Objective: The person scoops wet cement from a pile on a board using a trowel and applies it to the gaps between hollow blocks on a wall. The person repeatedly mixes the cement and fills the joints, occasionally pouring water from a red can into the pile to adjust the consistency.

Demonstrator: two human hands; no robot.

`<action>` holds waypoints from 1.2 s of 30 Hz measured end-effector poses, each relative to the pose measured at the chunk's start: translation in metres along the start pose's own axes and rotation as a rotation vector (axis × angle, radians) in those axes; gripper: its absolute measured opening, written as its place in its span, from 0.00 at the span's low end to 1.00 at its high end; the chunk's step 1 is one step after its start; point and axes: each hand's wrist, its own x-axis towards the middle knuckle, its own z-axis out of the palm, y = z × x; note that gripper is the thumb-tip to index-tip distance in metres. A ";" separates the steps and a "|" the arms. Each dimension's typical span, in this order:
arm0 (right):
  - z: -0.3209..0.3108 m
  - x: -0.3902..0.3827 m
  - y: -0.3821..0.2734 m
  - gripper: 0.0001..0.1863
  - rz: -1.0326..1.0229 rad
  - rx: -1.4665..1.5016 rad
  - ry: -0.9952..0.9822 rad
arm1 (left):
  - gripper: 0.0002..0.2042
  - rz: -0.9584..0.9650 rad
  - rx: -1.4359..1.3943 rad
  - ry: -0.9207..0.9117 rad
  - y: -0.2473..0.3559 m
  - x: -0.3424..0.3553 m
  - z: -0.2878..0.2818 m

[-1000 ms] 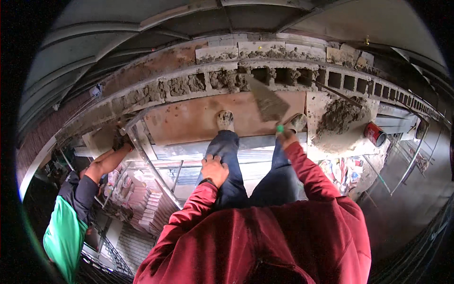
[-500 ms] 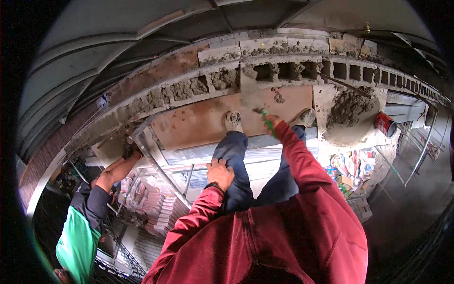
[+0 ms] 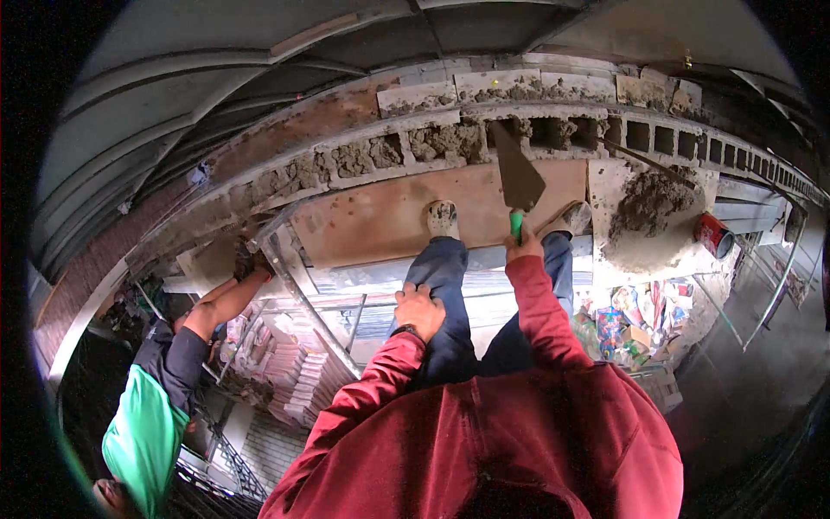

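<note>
My right hand (image 3: 524, 248) is wrapped round the green handle of a pointed trowel (image 3: 520, 180). Its blade points away from me, over the plywood plank and with the tip at the hollow block wall (image 3: 553, 111). Grey mortar (image 3: 445, 143) packs the wall's cells left of the blade; those to the right look dark and hollow. On my left knee rests my left hand (image 3: 420, 313), fingers lying apart and holding nothing. Both my shoes (image 3: 443, 220) are on the reddish plank (image 3: 363, 223).
At right, a mortar heap (image 3: 650, 203) lies on a pale board (image 3: 631, 258), with a red can (image 3: 714, 235) beside it. A stick (image 3: 648, 163) leans over the heap. A co-worker in a green shirt (image 3: 145, 432) stands below left, near metal scaffold poles (image 3: 307, 307).
My right hand has drawn the trowel back from the wall toward me, and the blade has turned. Mortar now fills a cell near where the blade was. My left hand stays on the knee.
</note>
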 end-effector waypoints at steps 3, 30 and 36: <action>0.014 -0.030 -0.008 0.29 -0.064 -0.205 -0.006 | 0.17 -0.003 -0.009 -0.003 -0.006 -0.001 -0.005; 0.200 -0.014 -0.053 0.39 -0.102 0.034 0.203 | 0.18 0.007 -0.170 0.015 -0.059 0.013 -0.010; 0.199 -0.046 -0.057 0.44 -0.145 0.039 0.146 | 0.17 0.004 -0.143 0.044 -0.064 0.010 0.002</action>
